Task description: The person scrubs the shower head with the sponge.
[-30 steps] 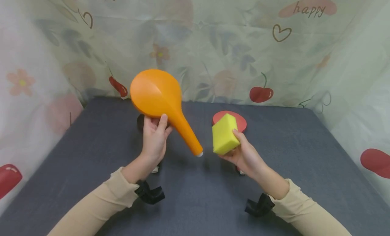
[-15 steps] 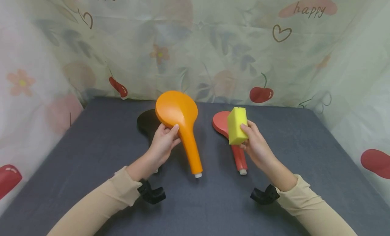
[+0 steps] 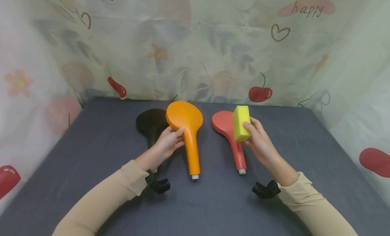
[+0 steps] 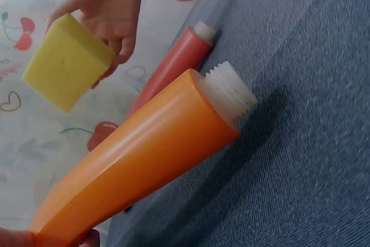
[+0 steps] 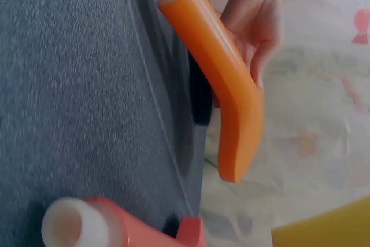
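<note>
Aloft, orange showerhead [image 3: 190,134] in left hand [image 3: 167,142], yellow sponge [image 3: 240,124] in right hand [image 3: 260,141]

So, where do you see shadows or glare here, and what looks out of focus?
Head view: a faint sheen on the orange shower head; left wrist view: a light streak along its handle, and a dark shadow on the blue-grey cloth; right wrist view: the floral backdrop looks pale and out of focus.
</note>
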`<state>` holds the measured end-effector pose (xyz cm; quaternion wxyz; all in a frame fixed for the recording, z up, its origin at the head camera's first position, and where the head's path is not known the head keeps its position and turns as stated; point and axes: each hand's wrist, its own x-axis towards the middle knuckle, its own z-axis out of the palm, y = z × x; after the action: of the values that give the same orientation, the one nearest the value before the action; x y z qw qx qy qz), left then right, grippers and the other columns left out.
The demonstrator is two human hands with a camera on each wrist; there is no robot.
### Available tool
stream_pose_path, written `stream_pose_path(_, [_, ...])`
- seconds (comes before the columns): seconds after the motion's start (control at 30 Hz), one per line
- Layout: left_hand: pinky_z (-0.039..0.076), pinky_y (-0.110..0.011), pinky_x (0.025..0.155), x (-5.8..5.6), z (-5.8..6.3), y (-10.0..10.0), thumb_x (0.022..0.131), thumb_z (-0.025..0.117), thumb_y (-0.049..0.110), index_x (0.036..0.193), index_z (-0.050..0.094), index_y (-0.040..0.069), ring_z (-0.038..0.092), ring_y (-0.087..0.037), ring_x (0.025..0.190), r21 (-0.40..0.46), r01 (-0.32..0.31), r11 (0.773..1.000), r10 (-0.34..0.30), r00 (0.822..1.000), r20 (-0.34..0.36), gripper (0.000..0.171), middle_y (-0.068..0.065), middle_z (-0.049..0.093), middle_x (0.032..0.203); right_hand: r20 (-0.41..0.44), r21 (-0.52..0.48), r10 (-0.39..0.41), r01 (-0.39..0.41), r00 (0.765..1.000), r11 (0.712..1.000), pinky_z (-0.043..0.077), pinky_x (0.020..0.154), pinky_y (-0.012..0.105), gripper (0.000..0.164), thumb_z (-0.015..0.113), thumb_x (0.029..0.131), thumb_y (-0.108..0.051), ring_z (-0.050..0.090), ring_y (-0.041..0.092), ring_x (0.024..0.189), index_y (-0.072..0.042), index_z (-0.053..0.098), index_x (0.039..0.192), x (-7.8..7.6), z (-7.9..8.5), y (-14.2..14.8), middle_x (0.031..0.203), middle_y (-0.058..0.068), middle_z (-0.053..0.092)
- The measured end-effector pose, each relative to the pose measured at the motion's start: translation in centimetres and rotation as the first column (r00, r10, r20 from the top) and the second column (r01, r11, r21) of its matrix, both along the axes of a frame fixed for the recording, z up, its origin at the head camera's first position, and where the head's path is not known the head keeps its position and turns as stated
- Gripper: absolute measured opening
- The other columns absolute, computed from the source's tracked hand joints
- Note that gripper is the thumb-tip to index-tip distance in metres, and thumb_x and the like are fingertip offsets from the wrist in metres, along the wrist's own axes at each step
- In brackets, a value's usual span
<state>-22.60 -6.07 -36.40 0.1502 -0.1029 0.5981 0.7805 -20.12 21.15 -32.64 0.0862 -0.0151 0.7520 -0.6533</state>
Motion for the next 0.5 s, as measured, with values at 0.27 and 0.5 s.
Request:
stream_pose_path(0.27, [0.04, -0.045, 0.106, -1.6, -1.1, 0.6, 0.1, 0.043, 0.017, 0.14, 0.032, 0.005, 0.049, -0.03, 0.121, -0.038, 0.032, 0.999, -0.031, 0.999, 0.025, 0.043, -0.018, 0.045, 0.135, 0.018, 0.009, -0.031, 0.03, 0.999, 0.999, 0.036, 0.093, 0.038, 0.068, 0.039, 0.097, -0.045, 0.046, 0.014, 0.101, -0.013, 0.007, 0.148, -0.5, -0.2, 0.6, 0.12, 0.001, 0.035])
stream_pose_path(0.5, [0.041, -0.044, 0.105, -2.6, -1.8, 1.0, 0.1, 0.041, 0.018, 0.14, 0.032, 0.003, 0.05, -0.029, 0.118, -0.078, 0.056, 0.995, -0.052, 0.997, 0.057, 0.044, -0.019, 0.047, 0.134, 0.015, 0.016, -0.027, 0.027, 1.0, 1.0, 0.036, 0.09, 0.036, 0.068, 0.039, 0.097, -0.045, 0.047, 0.014, 0.099, -0.013, 0.008, 0.148, -0.7, -0.5, 0.8, 0.119, 0.0, 0.035])
